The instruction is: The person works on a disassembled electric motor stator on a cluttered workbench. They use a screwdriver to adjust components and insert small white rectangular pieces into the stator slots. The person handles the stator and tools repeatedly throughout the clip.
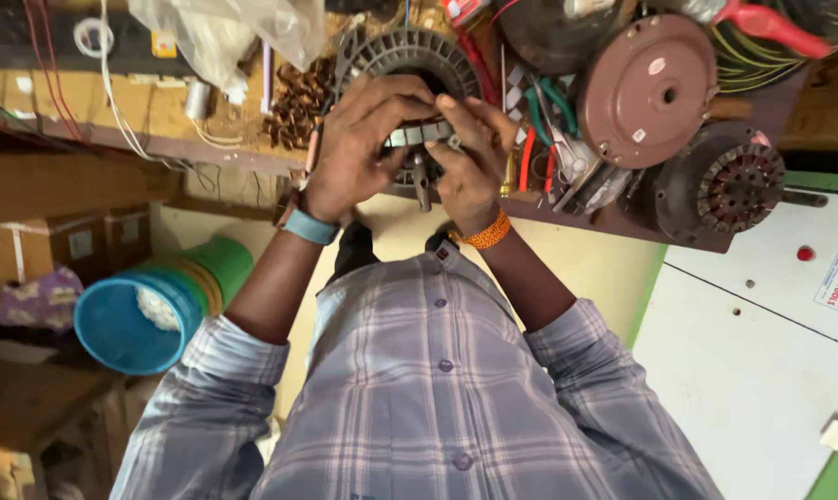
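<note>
A grey round stator ring with slotted teeth lies on the wooden bench. Both my hands rest on its near side. My left hand, with a blue wristband, curls over the ring from the left. My right hand, with an orange thread band on the wrist, pinches a small grey strip against the ring together with the left fingers. A thin dark tool sticks down between the two hands; which hand holds it is hidden.
A tangle of copper wire and a clear plastic bag lie left of the ring. A brown round motor cover, a wound stator and pliers lie right. Blue bucket below left, white cabinet right.
</note>
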{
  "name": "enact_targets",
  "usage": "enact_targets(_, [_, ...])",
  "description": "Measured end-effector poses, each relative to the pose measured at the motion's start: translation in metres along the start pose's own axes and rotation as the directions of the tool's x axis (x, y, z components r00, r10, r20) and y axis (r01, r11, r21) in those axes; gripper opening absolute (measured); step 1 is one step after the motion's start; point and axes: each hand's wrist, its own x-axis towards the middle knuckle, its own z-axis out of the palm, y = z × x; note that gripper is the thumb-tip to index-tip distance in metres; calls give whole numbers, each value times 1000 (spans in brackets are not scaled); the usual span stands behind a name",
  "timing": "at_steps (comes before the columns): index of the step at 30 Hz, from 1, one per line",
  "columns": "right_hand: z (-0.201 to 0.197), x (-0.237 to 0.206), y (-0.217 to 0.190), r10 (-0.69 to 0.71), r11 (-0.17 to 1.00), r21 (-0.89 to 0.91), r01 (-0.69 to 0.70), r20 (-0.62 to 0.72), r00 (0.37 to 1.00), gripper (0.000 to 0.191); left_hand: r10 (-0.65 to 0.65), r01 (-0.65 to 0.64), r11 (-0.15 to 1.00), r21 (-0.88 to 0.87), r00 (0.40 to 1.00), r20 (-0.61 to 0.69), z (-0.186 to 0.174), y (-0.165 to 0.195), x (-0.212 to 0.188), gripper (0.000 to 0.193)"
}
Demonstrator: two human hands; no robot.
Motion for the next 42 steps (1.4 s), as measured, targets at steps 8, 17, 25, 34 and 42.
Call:
enact_targets(8, [-61,-67,18,367,926,73,-371,53,929,45,-72,93,991,-94,975,211,-18,-2,-2,44])
enact_targets(17, [-154,-192,15,906,422,22,-906,-6,422,53,-240,227,970,81,939,244,-19,38,1,33])
enact_targets(25, [-162,-179,45,888,460,125,-879,-54,457,43,-193,177,980,89,954,230,-14,58,14,38])
enact_targets(34, [-186,-194,64,884,468,112,-877,-86,460,41,-398,377,910,-174,912,-101,-67,-8,-112,57])
enact_targets(42, [-152,-191,38,845,504,9,-863,202,495,42,-792,492,505,-709,590,-155,-30,-85,-250,32])
